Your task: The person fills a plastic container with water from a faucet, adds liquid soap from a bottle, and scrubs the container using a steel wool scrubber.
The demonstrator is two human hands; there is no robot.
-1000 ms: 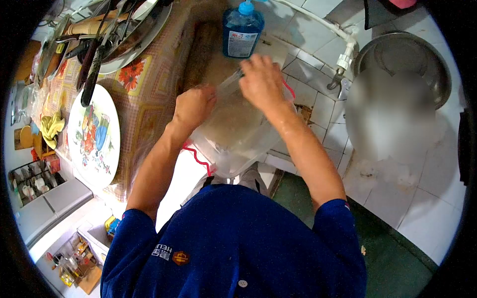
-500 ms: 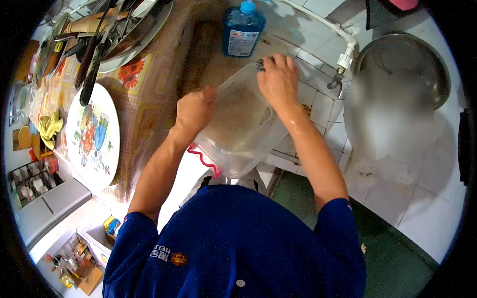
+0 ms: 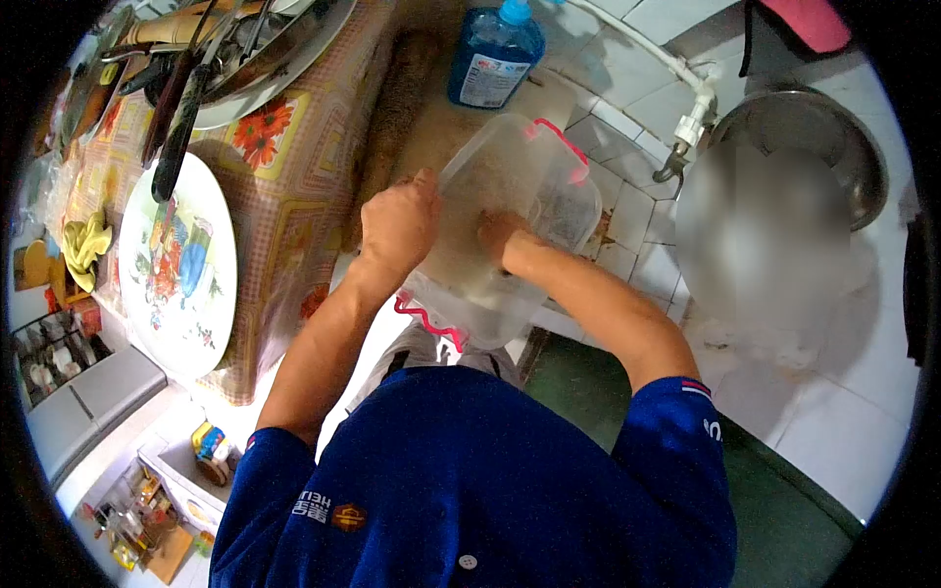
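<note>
Fingers of the person's left hand are folded into a fist around the left edge of a clear rectangular plastic box, with almost no gap between them. Just beside them, the right hand reaches down inside the box; its fingertips are unclear, so how far open they are, or whether they hold anything, cannot be told. The box lies below both sets of fingers, its near end toward the person's body. A wavy pinkish-red handle sits at that near end, below the left fingers, and a straighter pinkish-red handle at the far end, beyond the right fingers. Past the box, ahead of the fingers, stands a see-through blue plastic bottle with a white label. To the right of the right fingers are a metal tap and, farther off, a round grey metal basin, partly hidden by a blurred patch. Well left of the left fingers, a white oval plate with a colourful print lies beside a flowered, checked tablecloth
</note>
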